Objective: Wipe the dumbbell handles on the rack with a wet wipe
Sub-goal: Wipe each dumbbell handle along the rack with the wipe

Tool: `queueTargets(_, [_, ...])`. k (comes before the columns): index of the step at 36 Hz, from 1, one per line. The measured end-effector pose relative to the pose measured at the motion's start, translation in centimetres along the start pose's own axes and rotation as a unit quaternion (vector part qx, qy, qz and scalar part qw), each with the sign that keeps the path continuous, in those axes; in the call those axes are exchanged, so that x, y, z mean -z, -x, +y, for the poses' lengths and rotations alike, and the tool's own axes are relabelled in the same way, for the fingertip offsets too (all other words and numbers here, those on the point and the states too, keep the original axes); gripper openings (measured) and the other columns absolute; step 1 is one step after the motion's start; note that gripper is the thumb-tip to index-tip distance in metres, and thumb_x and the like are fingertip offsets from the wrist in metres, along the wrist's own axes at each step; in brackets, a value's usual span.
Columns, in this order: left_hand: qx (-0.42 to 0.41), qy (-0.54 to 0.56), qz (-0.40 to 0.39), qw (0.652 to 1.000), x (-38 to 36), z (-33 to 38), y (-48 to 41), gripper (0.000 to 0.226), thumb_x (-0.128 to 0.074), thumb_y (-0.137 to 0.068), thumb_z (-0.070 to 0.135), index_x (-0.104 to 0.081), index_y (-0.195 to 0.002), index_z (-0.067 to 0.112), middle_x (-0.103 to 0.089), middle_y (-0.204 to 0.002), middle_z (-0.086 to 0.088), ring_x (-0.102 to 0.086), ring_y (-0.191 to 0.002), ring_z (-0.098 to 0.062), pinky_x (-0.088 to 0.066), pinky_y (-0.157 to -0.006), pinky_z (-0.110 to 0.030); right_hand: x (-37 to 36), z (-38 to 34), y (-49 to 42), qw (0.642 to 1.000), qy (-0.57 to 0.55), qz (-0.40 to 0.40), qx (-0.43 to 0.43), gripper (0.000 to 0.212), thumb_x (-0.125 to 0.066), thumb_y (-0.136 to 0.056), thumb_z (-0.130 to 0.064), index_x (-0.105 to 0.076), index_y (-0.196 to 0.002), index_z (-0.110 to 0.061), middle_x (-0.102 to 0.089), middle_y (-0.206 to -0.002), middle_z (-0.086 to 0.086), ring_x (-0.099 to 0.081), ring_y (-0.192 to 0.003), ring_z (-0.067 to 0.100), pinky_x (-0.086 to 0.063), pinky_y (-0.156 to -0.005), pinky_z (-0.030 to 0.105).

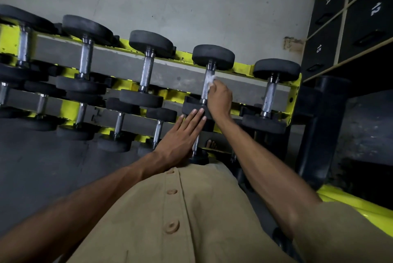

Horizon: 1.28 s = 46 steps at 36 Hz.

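Observation:
A yellow rack [294, 90] holds black-ended dumbbells with steel handles in tiers. On the top tier, second from the right, stands a dumbbell with a knurled handle [206, 90]. My right hand [220, 98] grips a white wet wipe [210, 78] and presses it against that handle's upper part. My left hand [180, 139] lies flat with straight fingers, its fingertips touching the near black end [191, 107] of the same dumbbell. Other top-tier handles show to the left [147, 72] and right [269, 98].
A grey wall rises behind the rack. Black numbered lockers [348, 28] stand at the right, with a black post [319, 131] beside the rack's end. A yellow bar [357, 203] crosses the lower right. Dark floor mats lie at the left. My beige shirt fills the foreground.

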<state>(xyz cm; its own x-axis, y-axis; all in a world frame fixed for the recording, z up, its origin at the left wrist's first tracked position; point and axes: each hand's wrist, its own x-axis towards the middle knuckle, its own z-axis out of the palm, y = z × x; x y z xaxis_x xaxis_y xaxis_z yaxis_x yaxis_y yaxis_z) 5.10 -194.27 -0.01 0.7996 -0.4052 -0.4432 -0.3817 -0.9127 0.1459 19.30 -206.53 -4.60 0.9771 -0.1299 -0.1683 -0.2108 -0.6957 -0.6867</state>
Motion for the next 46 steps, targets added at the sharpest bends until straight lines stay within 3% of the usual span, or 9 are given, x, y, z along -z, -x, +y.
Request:
queueTargets(7, [-0.007,0.005,0.026,1.0,-0.4,-0.3,-0.1,0.086,-0.045,-0.104,0.012,0.019,-0.162,0.006,0.03,-0.168,-0.016,0.024,-0.157,-0.033,0.0,-0.131,-0.051,0.3,0.4,0.6,0.996,-0.012,-0.058,-0.06,0.019,-0.066,-0.095,-0.023,-0.077,-0.094,-0.007,-0.075,-0.087,0.007,-0.062,-0.068,0.015,-0.031,-0.05,0.014])
queueTargets(15, [-0.002,0.002,0.018,1.0,-0.9,-0.1,-0.1,0.078,-0.022,-0.096,0.008,0.021,-0.162,0.005,0.031,-0.167,-0.017,0.026,-0.156,-0.033,-0.001,-0.131,-0.051,-0.6,-2.3,-4.9,0.986,-0.091,-0.05,-0.134,0.033,-0.058,-0.1,-0.03,-0.067,-0.112,0.0,-0.069,-0.116,0.022,-0.064,-0.106,0.035,-0.035,-0.069,0.03])
queueTargets(24, [0.002,-0.001,-0.011,1.0,0.3,0.0,0.0,0.09,-0.043,-0.102,0.012,0.025,-0.16,0.006,0.037,-0.165,-0.016,0.031,-0.154,-0.032,0.006,-0.13,-0.049,0.5,1.4,-0.8,0.978,-0.028,-0.181,-0.102,0.024,-0.058,-0.098,-0.021,-0.073,-0.104,-0.003,-0.069,-0.094,0.009,-0.064,-0.085,0.024,-0.039,-0.066,0.03])
queueTargets(27, [0.0,0.006,-0.012,1.0,0.4,-0.1,0.0,0.083,-0.031,-0.099,0.011,0.026,-0.16,0.006,0.037,-0.164,-0.016,0.031,-0.154,-0.033,0.004,-0.13,-0.05,0.1,1.4,-2.9,0.962,-0.121,-0.188,-0.159,0.023,-0.063,-0.095,-0.025,-0.075,-0.098,-0.005,-0.074,-0.089,0.009,-0.069,-0.082,0.026,-0.055,-0.071,0.04])
queueTargets(30, [-0.001,0.009,-0.009,1.0,0.2,-0.2,0.0,0.083,-0.017,-0.088,0.012,0.023,-0.161,0.005,0.034,-0.166,-0.017,0.029,-0.155,-0.033,0.001,-0.13,-0.051,-4.3,5.4,-9.4,0.939,-0.241,-0.14,-0.2,0.04,-0.071,-0.079,-0.052,-0.072,-0.081,-0.012,-0.075,-0.082,0.003,-0.072,-0.079,0.026,-0.057,-0.068,0.045])
queueTargets(34, [0.003,0.01,-0.013,1.0,0.4,0.2,0.1,0.084,-0.015,-0.087,0.015,0.022,-0.161,0.004,0.033,-0.166,-0.018,0.028,-0.155,-0.034,0.002,-0.13,-0.05,-4.6,2.9,-11.3,0.904,-0.328,-0.038,-0.272,0.011,-0.071,-0.077,-0.017,-0.062,-0.074,-0.013,-0.07,-0.087,0.006,-0.07,-0.087,0.032,-0.058,-0.083,0.055])
queueTargets(36, [0.0,0.012,-0.005,1.0,0.4,0.3,0.1,0.084,-0.018,-0.087,0.016,0.021,-0.161,0.004,0.033,-0.167,-0.018,0.028,-0.155,-0.034,0.001,-0.13,-0.05,-3.1,1.2,-8.9,0.902,-0.326,-0.025,-0.281,0.022,-0.072,-0.085,-0.016,-0.061,-0.066,-0.012,-0.068,-0.076,0.005,-0.066,-0.075,0.027,-0.059,-0.071,0.048])
queueTargets(42, [-0.005,0.01,0.017,1.0,-0.5,-0.1,-0.1,0.082,-0.021,-0.092,0.009,0.021,-0.162,0.005,0.033,-0.167,-0.017,0.028,-0.156,-0.034,-0.002,-0.13,-0.051,0.7,0.7,-3.3,0.893,-0.284,-0.174,-0.304,0.032,-0.044,-0.096,0.007,-0.059,-0.08,-0.016,-0.053,-0.061,0.002,-0.046,-0.045,0.01,-0.041,-0.044,0.022])
queueTargets(46, [-0.013,0.019,0.021,1.0,-0.8,-0.2,-0.2,0.081,-0.024,-0.094,0.008,0.019,-0.162,0.004,0.032,-0.167,-0.017,0.027,-0.156,-0.034,-0.002,-0.13,-0.052,2.3,0.0,-4.6,0.883,-0.257,-0.248,-0.305,0.035,-0.038,-0.091,0.013,-0.054,-0.079,-0.016,-0.049,-0.059,0.005,-0.045,-0.046,0.011,-0.054,-0.054,0.033])
